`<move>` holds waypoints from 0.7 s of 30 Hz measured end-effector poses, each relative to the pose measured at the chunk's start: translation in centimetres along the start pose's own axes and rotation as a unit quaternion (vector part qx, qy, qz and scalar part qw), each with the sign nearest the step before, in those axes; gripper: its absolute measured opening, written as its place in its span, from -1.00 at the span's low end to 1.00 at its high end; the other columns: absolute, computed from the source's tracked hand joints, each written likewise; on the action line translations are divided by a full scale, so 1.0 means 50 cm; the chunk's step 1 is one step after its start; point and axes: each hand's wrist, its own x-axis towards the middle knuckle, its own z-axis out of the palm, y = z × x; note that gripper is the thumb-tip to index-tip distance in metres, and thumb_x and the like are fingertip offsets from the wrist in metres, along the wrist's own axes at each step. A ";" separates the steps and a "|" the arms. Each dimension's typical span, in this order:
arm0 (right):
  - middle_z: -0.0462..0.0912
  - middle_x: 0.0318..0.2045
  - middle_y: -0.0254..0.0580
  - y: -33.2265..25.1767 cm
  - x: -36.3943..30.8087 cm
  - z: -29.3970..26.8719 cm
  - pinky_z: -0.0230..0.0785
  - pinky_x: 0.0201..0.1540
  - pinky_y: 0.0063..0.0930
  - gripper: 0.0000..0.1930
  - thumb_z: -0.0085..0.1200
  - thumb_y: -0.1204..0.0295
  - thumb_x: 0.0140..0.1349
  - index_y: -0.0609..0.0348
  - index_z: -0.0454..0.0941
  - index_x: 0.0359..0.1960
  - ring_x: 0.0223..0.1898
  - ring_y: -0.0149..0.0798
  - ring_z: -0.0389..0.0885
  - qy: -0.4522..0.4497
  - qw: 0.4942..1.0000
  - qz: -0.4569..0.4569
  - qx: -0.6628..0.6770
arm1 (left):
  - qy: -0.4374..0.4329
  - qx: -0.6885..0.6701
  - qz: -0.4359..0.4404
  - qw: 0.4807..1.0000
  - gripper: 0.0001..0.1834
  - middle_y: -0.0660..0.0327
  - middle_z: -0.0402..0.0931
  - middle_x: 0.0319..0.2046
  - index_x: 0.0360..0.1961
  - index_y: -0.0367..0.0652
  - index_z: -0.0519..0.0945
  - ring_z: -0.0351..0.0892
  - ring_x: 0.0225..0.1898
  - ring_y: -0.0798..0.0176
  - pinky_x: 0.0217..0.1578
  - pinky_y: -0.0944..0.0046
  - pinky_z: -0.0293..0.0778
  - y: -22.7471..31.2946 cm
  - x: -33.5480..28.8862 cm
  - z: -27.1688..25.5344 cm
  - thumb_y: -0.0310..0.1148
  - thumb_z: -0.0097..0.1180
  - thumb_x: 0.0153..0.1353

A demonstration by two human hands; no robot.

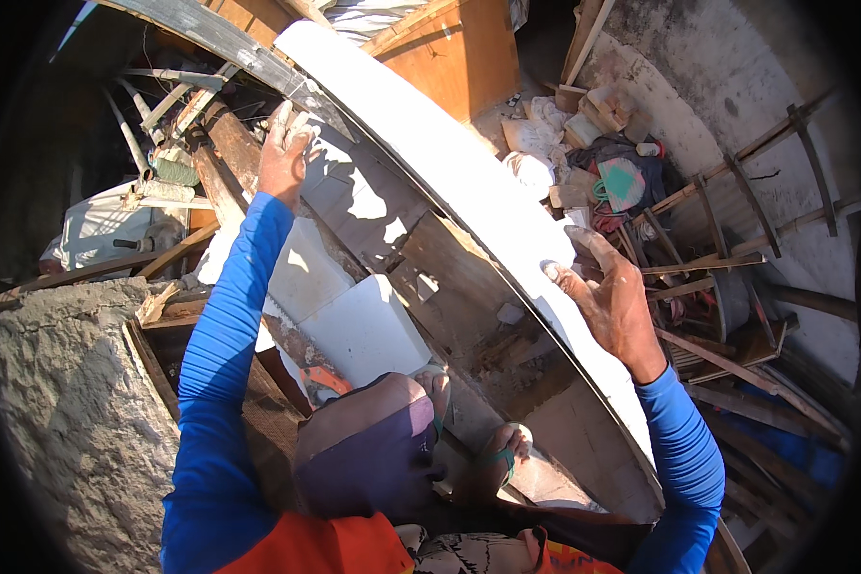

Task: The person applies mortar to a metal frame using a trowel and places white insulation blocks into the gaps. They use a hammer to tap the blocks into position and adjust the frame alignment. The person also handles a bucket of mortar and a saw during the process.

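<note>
A long white board [430, 143] runs diagonally from the upper left to the lower right in front of me. My right hand [614, 301] lies at its right edge, thumb and fingers spread, fingertips against the white surface. My left hand [284, 158] is stretched out to the upper left, fingers extended and dusted white. It is beside a weathered grey plank [249, 57], close to the plank's end. Whether it touches the plank I cannot tell. My sandalled foot [507, 450] and bent knee [359, 445] are below the board.
Pale slabs [364, 325] lie left of the board. A rough concrete block [77, 402] fills the lower left. Broken timber and pipes [163, 105] pile up beyond. At right are rubble bags [536, 143], a wooden ladder-like frame [737, 210] and a wall [708, 86]. An orange-brown panel [459, 57] stands behind.
</note>
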 end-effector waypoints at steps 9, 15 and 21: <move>0.62 0.08 0.26 -0.031 0.006 -0.015 0.43 0.19 -0.17 -0.42 0.32 0.25 0.26 0.36 0.48 0.21 0.13 0.13 0.62 -0.020 0.998 0.018 0.051 | -0.007 0.030 -0.041 0.999 -0.42 -0.04 0.41 0.29 0.47 -0.20 0.21 0.50 0.24 0.01 0.18 0.14 0.51 -0.014 -0.076 0.047 -0.35 -0.01 0.48; 0.62 0.09 0.25 -0.012 0.002 -0.014 0.42 0.21 -0.18 -0.44 0.32 0.25 0.26 0.37 0.50 0.19 0.15 0.12 0.61 -0.005 0.999 0.016 0.051 | -0.049 0.333 0.206 0.919 -0.39 -0.14 0.22 0.37 0.45 -0.26 0.22 0.28 0.38 -0.07 0.31 0.04 0.33 -0.009 -0.143 0.133 -0.30 -0.01 0.45; 0.63 0.08 0.24 -0.010 0.005 0.004 0.42 0.21 -0.21 -0.45 0.33 0.24 0.27 0.38 0.52 0.16 0.16 0.06 0.62 -0.010 0.995 0.052 0.079 | -0.064 0.388 0.265 0.881 -0.32 -0.17 0.08 0.43 0.49 -0.21 0.17 0.16 0.42 -0.20 0.38 -0.03 0.18 -0.032 -0.150 0.141 -0.38 0.05 0.38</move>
